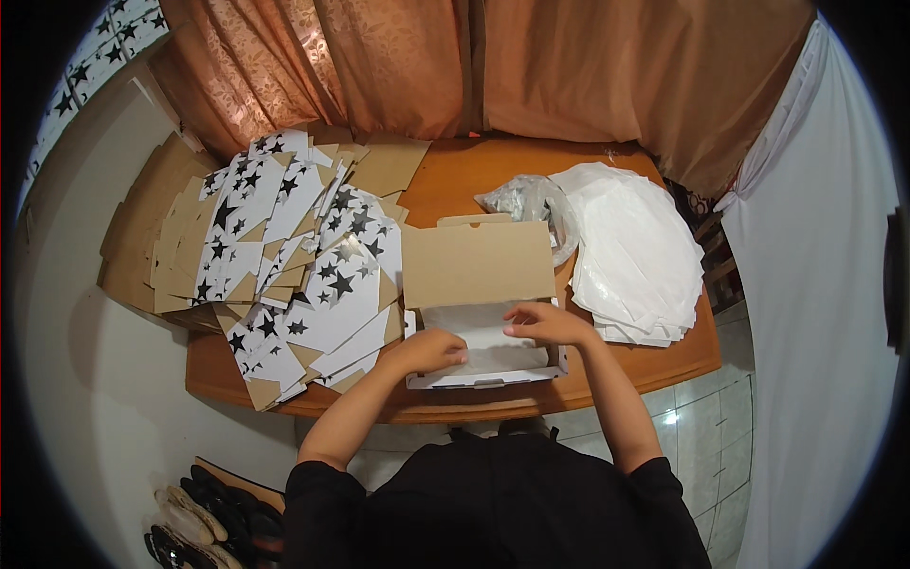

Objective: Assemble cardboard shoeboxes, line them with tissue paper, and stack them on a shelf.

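An open cardboard box (488,381) sits at the near edge of the desk (445,194), in the centre of the frame, close to the person's body, which lets both arms reach in from above without stretching. Its lid (479,267) stands raised at the back, brown inner face toward the wearer, so the inside lies uncovered. A white sheet (474,327) lines the interior. The two hands are apart, one toward each side of the box: the left hand (431,353) is low over the left part with fingers curled, and whether it pinches the sheet I cannot tell; the right hand (552,324) is over the right part, thumb and fingers parted, apparently gripping nothing. Spread this way, they seem placed to keep the liner flat. Flat star-printed cardboard pieces (346,294) are heaped at left and a stack of white sheets (637,256) lies at right, probably to keep each supply within its own arm's reach. Behind the box's right corner, a clear plastic bag (524,199) rests beside the stack, seemingly set aside there.
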The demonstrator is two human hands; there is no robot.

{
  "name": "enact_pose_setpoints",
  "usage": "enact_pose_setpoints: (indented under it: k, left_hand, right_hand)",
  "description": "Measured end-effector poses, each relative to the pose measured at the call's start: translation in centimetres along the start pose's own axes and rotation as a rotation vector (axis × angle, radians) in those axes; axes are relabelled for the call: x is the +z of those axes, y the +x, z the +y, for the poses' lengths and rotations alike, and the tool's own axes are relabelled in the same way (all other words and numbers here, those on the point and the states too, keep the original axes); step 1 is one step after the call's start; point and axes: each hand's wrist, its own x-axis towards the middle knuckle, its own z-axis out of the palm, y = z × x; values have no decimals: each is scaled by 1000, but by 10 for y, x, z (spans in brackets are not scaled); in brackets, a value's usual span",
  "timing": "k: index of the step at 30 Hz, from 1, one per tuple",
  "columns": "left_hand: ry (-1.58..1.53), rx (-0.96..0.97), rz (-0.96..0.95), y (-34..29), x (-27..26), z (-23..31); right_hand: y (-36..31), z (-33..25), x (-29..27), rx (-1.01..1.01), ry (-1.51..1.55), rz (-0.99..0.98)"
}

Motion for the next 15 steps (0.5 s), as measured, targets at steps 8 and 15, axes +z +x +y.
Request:
enact_pose_setpoints:
  k: [8, 15]
  left_hand:
    - [397, 120, 456, 13, 10, -2]
    - [274, 128, 740, -3, -7, 31]
  right_hand:
    - [-21, 9, 6, -303, -384, 601]
    - [-11, 41, -36, -405, -197, 1017]
